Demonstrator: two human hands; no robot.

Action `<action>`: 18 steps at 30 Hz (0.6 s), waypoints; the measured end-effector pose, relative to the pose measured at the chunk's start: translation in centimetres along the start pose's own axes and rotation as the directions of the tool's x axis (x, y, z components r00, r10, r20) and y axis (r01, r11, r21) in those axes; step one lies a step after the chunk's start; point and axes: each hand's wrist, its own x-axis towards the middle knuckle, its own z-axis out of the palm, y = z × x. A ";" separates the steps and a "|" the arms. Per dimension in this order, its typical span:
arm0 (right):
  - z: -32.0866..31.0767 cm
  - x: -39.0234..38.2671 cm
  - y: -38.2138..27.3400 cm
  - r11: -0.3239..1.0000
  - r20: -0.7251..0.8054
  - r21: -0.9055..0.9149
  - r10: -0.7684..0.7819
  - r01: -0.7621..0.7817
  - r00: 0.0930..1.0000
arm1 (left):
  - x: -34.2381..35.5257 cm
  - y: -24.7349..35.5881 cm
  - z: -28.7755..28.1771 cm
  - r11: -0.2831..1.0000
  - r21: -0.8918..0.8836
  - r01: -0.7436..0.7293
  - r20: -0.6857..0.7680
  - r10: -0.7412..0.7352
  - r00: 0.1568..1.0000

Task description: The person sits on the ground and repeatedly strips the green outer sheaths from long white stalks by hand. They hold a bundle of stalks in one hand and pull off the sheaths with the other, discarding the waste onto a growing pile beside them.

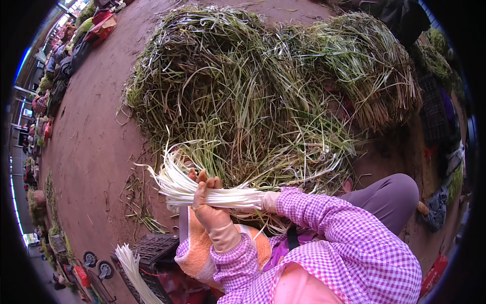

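Across my lap lies a bundle of long white stalks, like blanched chives (228,198), its loose ends fanning out to the left. My left hand (208,205), in a tan glove, wraps round the middle of the bundle, thumb and fingertips showing above it. At the bundle's narrow right end is my right hand (271,201), closed about the stalks, though its fingers are mostly hidden. Beyond both hands spreads a big heap of green and withered leafy stalks (238,101). An orange and white towel (200,243) covers my leg below the left hand.
A black plastic crate (152,248) stands at lower left, with another white bundle (135,273) beside it. Small cart wheels (105,269) are farther left. Leaf scraps (139,202) litter the brown floor (86,152). A dark crate (434,109) stands at right. Goods line the far left.
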 end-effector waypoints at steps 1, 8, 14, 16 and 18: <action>0.7 -0.6 0.2 0.738 -0.015 -0.585 -0.425 0.337 0.905 | 0.0 0.0 -0.1 0.999 -0.016 0.041 -0.048 -0.042 0.998; 13.2 -6.7 -0.2 -0.698 0.706 -0.709 -0.699 -0.102 -0.117 | 0.2 -1.0 -0.6 0.993 -0.036 0.112 -0.011 -0.112 0.994; 16.8 -0.9 0.3 -0.306 0.503 -0.221 -0.849 -0.926 0.160 | -0.4 -1.7 0.8 0.990 0.114 0.081 -0.053 -0.076 0.996; 16.9 0.0 1.1 -0.338 0.568 -0.182 -0.802 -0.924 0.181 | -0.3 -1.6 1.0 0.981 0.156 0.117 -0.106 -0.101 0.989; 17.6 -0.2 2.5 -0.313 0.507 -0.169 -0.841 -0.935 0.191 | 0.0 -1.3 0.9 0.984 0.121 0.128 -0.090 -0.117 0.989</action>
